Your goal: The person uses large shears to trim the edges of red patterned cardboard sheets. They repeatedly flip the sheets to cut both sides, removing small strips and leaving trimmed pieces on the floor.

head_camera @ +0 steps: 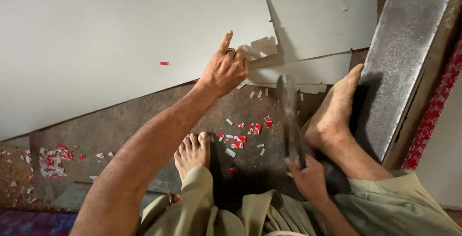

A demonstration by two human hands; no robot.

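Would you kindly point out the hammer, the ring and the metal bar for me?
hammer (288, 102): head view, on its blurred upper shaft.
ring (231, 50): head view, on the band around a left-hand finger.
metal bar (402, 48): head view, on its flat grey face.

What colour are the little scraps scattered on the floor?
Red and white scraps, clearest in the head view.

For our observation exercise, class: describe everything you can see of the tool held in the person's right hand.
The tool looks like a hammer, blurred as if moving. Its dark, slim handle rises from the right hand, whose fingers wrap the lower end. The head, dull grey and seemingly metal, points up toward the edge of the white sheet without visibly touching it. It sits between the person's two bare feet, above a brown floor scattered with red and white scraps. Finer details cannot be made out.
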